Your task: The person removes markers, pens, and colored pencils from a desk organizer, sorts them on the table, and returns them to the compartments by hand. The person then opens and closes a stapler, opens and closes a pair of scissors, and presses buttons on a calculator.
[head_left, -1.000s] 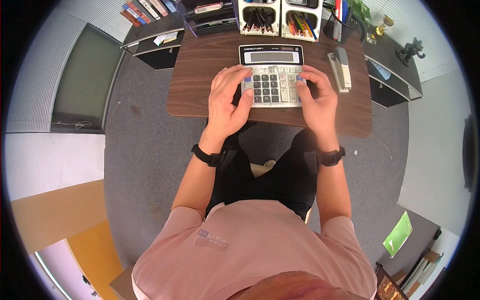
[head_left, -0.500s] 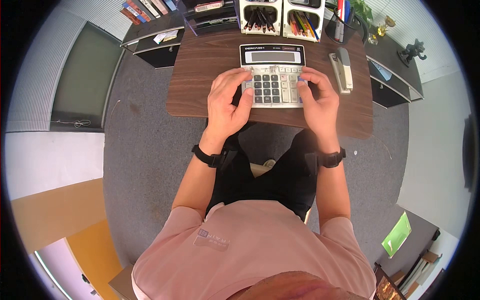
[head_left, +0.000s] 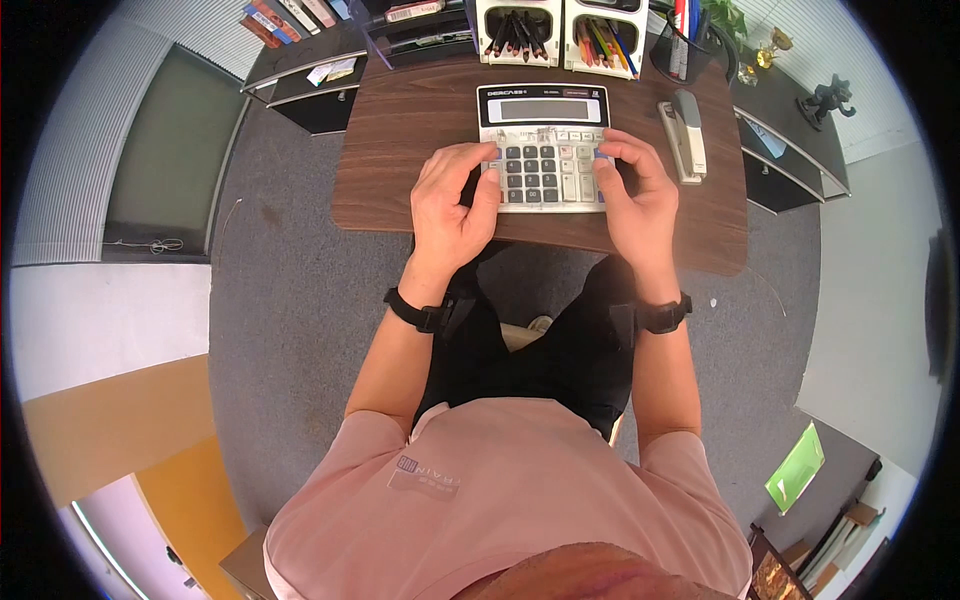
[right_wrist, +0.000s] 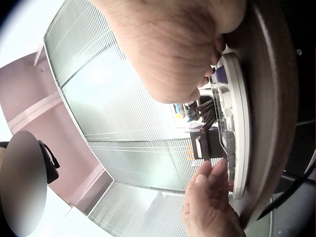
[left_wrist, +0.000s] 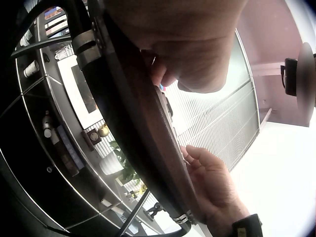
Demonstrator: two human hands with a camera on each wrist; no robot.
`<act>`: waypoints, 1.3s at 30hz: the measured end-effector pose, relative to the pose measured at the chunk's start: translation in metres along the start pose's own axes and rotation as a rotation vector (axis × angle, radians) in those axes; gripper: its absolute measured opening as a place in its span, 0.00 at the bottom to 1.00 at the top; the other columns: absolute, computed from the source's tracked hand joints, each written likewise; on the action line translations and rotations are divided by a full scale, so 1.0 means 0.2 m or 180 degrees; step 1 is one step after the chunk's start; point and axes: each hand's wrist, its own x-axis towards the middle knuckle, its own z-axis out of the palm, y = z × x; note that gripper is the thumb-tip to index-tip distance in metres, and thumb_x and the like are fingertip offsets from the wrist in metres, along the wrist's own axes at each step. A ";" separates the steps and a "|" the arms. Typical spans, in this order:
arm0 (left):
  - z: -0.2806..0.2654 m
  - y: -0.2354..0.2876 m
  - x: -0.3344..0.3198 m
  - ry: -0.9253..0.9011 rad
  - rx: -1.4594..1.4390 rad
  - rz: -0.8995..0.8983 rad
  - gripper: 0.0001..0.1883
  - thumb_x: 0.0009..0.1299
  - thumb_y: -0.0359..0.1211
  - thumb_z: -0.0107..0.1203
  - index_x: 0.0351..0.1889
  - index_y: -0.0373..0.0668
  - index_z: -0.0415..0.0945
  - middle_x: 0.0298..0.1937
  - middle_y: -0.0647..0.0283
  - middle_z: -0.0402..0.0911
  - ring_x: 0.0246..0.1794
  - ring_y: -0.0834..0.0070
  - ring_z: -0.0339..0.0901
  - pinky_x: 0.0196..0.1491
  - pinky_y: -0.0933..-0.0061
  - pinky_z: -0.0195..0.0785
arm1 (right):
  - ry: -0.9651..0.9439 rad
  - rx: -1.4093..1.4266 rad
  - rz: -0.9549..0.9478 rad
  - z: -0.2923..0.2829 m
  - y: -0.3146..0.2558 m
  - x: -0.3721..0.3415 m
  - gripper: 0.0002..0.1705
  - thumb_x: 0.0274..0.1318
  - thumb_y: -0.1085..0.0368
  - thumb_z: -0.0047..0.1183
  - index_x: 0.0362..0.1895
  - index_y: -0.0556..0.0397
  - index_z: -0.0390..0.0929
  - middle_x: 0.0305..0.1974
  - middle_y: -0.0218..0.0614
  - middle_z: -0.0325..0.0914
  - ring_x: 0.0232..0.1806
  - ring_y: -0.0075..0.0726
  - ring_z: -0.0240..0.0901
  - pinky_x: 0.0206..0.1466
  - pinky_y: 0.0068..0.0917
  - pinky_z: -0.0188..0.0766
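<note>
A white desktop calculator [head_left: 543,165] with a black-topped display lies on the brown wooden desk [head_left: 400,170], near its front edge. My left hand [head_left: 448,208] is at its left side, with fingertips and thumb tip right at the edge keys. At the opposite side, my right hand [head_left: 645,212] has its fingertips and thumb over the right-hand keys. Both hands have relaxed fingers. In the right wrist view, the calculator's pale side [right_wrist: 240,123] sits low on the desk, and the left hand [right_wrist: 207,205] touches its far end.
A grey and white stapler [head_left: 684,140] lies right of the calculator. Behind stand two white holders with dark pencils [head_left: 516,38] and coloured pencils [head_left: 603,45], a black mesh pen cup [head_left: 690,58] and a dark tray organizer [head_left: 420,40]. Low shelves flank the desk.
My left hand has shifted slightly outward, to the left, along the calculator's edge. The right hand stays almost where it was. The whole head view has shifted a little.
</note>
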 end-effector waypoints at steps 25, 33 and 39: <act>0.00 -0.01 0.01 0.0030 -0.0096 0.0184 0.11 0.77 0.28 0.70 0.54 0.34 0.91 0.54 0.48 0.94 0.56 0.48 0.92 0.61 0.54 0.84 | -0.0004 -0.0002 0.0080 0.00 0.01 0.00 0.11 0.74 0.69 0.70 0.56 0.55 0.92 0.63 0.43 0.93 0.70 0.44 0.84 0.79 0.40 0.74; -0.01 -0.01 0.00 -0.0084 -0.0087 0.0139 0.12 0.80 0.29 0.70 0.58 0.36 0.91 0.59 0.50 0.95 0.60 0.52 0.92 0.66 0.57 0.83 | 0.0016 -0.0009 0.0074 0.00 0.02 -0.01 0.11 0.73 0.69 0.71 0.56 0.54 0.93 0.62 0.43 0.93 0.70 0.43 0.84 0.78 0.40 0.74; -0.01 -0.01 0.00 -0.0080 -0.0079 0.0135 0.12 0.80 0.30 0.70 0.58 0.36 0.91 0.59 0.50 0.95 0.60 0.53 0.92 0.66 0.57 0.83 | 0.0001 -0.0007 0.0044 0.00 0.01 -0.01 0.11 0.73 0.69 0.71 0.56 0.54 0.93 0.62 0.42 0.94 0.70 0.43 0.84 0.78 0.40 0.75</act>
